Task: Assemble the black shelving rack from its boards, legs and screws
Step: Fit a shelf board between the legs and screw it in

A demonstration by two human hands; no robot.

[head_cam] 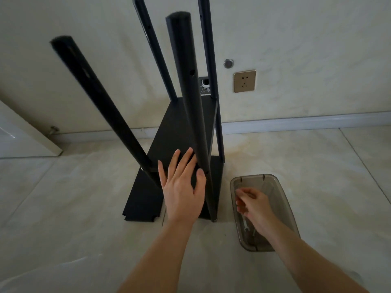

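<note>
The half-built black rack of flat boards and four round metal legs (190, 123) stands on the pale tiled floor (74, 208) near the wall, its raised black shelf board (177, 132) lying between the legs. The left hand (182, 187) presses flat on that board, fingers straight, thumb against the near leg, probably to steady it level for fastening. The right hand (254, 205) reaches into the smoky translucent plastic bin (283, 195) beside the rack, fingers curled, likely after a screw; whether it holds one, I cannot tell.
</note>
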